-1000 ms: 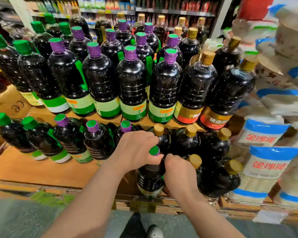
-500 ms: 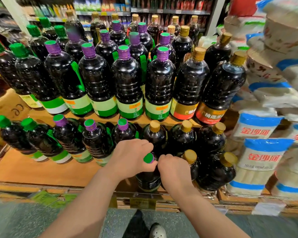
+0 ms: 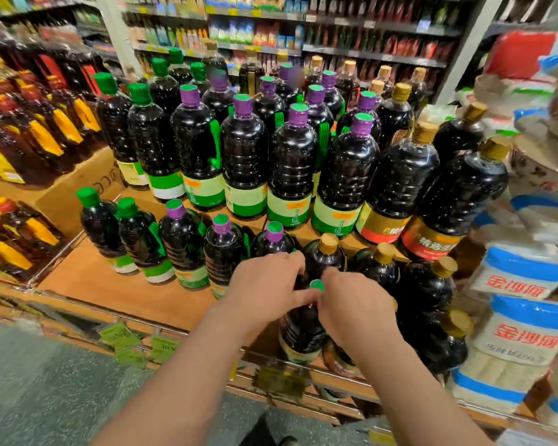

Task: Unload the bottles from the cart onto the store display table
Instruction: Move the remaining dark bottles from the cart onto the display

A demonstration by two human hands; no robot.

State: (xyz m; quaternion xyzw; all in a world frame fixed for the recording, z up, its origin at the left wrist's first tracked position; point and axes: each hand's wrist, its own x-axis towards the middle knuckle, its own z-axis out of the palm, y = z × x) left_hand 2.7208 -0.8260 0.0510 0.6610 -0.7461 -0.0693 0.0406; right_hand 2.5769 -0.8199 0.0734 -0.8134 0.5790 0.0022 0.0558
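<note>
Your bottle point(image 3: 300, 329) stands upright at the front edge of the lower desk point(image 3: 116, 291) tier, green cap point(image 3: 317, 285) peeking out between your hands. Left hand point(image 3: 264, 284) grip: fingers curled round the neck from the left, thumb reaching toward the cap. Right hand point(image 3: 351, 304) grip: wrapped on the neck and shoulder from the right, knuckles up. Versus half a second ago: both hands have stayed on the same bottle, it sits a touch further in against the gold-capped row, and your head has swung left, so the yellow-labelled bottles point(image 3: 45, 130) on the neighbouring stand are now in view. Lower tier, back row: two green-cap bottles point(image 3: 100, 226), three purple-collar bottles point(image 3: 181, 243), then gold-cap bottles point(image 3: 326, 255), at least five visible, right side partly hidden by your hand. Upper tier front row: two green-cap, four purple-collar point(image 3: 290, 169), two gold-cap point(image 3: 400, 175); more rows behind, too crowded to count. White and blue packs point(image 3: 522, 342) stacked just right of the desk. Price tags point(image 3: 120, 336) hang on the front rail.
</note>
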